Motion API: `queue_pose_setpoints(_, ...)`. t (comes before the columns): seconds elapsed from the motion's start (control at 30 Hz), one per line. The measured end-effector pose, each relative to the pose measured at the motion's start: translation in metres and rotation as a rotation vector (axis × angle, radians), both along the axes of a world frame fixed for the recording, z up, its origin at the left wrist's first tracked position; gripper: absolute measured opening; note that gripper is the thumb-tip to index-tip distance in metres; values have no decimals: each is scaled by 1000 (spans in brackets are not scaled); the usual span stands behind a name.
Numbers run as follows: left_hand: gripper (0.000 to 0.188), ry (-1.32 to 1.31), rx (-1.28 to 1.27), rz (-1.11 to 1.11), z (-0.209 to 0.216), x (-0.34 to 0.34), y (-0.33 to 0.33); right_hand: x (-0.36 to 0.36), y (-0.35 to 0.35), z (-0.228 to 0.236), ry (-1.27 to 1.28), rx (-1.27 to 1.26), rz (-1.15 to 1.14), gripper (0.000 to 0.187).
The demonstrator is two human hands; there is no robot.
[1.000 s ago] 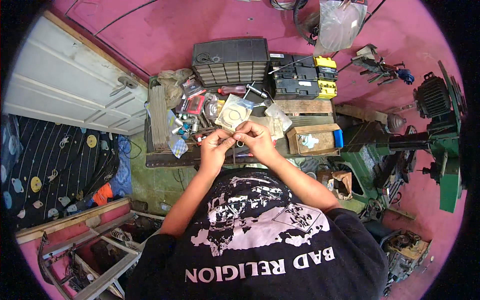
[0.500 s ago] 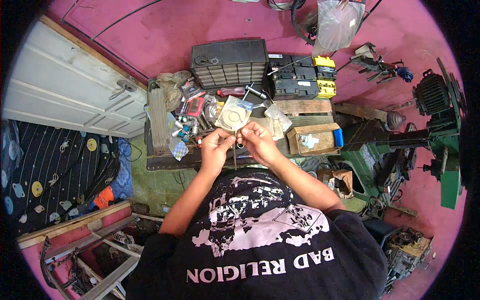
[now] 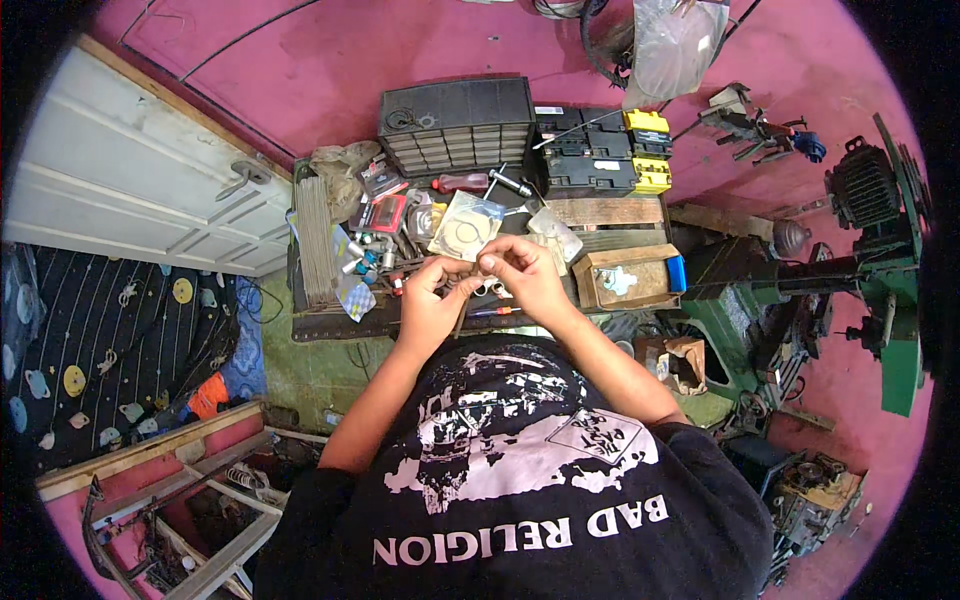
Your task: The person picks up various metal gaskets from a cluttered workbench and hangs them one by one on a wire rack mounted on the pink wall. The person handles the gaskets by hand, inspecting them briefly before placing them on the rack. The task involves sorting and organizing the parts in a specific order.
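Observation:
My left hand point(image 3: 432, 292) and my right hand point(image 3: 525, 280) meet over the bench's near side, thumbs and fingers pinched together. Between them is a thin brownish strip point(image 3: 462, 314), its lower end hanging toward my shirt; its upper part is hidden by my fingers, and I cannot tell its kind. Just beyond my fingertips is a clear plastic packet point(image 3: 465, 224) with a thin ring in it. Small metal rings point(image 3: 490, 289) lie under my right hand, near a screwdriver point(image 3: 495, 311) with a coloured handle.
A black drawer cabinet point(image 3: 458, 125) and several black-and-yellow batteries point(image 3: 590, 170) stand at the back. Long rods point(image 3: 316, 240) are stacked at the left. On the right is a wooden tray point(image 3: 628, 278); a green machine point(image 3: 885, 310) stands beyond it. A white door point(image 3: 150, 180) is at far left.
Both hands have shifted slightly nearer to me and my fingers have changed their pinch. The screwdriver and small rings show more now. The packet has tilted slightly.

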State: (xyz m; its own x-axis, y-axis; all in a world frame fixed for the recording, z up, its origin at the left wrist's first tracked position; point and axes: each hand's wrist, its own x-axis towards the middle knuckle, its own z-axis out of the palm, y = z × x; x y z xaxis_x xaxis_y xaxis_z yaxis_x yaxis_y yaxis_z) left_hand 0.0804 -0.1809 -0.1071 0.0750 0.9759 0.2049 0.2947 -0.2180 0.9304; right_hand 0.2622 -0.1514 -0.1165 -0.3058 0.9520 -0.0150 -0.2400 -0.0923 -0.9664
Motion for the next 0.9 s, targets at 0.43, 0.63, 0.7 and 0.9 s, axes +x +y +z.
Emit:
queue_pose_setpoints(0.43, 14, -61, -166, 23, 4, 4, -2, 4, 5, -10, 100, -56, -26, 28)
queue_pose_setpoints(0.63, 13, -81, -212, 16, 6, 7, -3, 6, 5, -13, 91, -65, 9, 25)
queue_pose_setpoints(0.7, 12, -16, -134, 18, 4, 7, -1, 5, 5, -11, 82, -67, 6, 22)
queue_pose_setpoints(0.9, 11, 374, 259, 90, 15, 6, 5, 6, 5, -1, -7, -34, -28, 15)
